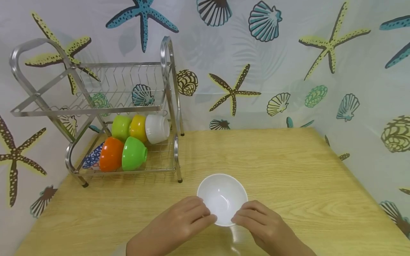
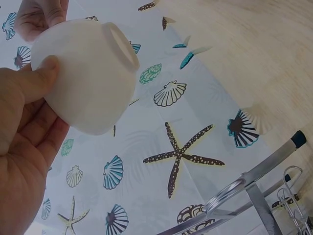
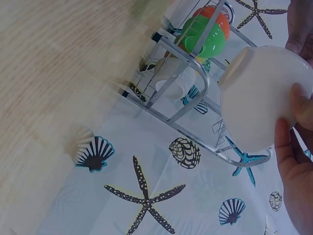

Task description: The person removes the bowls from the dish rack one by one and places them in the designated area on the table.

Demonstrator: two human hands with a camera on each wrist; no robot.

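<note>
A plain white bowl (image 1: pixel 221 193) is held between both hands near the front of the table, its inside facing the head camera. My left hand (image 1: pixel 179 224) grips the near left of its rim, with the thumb on the outer wall of the white bowl (image 2: pixel 93 78) in the left wrist view. On the near right side, my right hand (image 1: pixel 267 225) pinches the rim, fingers over the edge. The right wrist view shows the foot ring of the bowl (image 3: pixel 259 98) pointing away from the palms, the bowl raised off the table.
A two-tier metal dish rack (image 1: pixel 128 172) stands at the back left. Its lower tier holds an orange bowl (image 1: pixel 111 154), a green bowl (image 1: pixel 132 154), a yellow bowl (image 1: pixel 137 128), another white bowl (image 1: pixel 157 128) and a blue patterned dish (image 1: pixel 93 157). Behind the wooden table (image 1: pixel 272 160) hangs a shell-print cloth (image 1: pixel 243 46).
</note>
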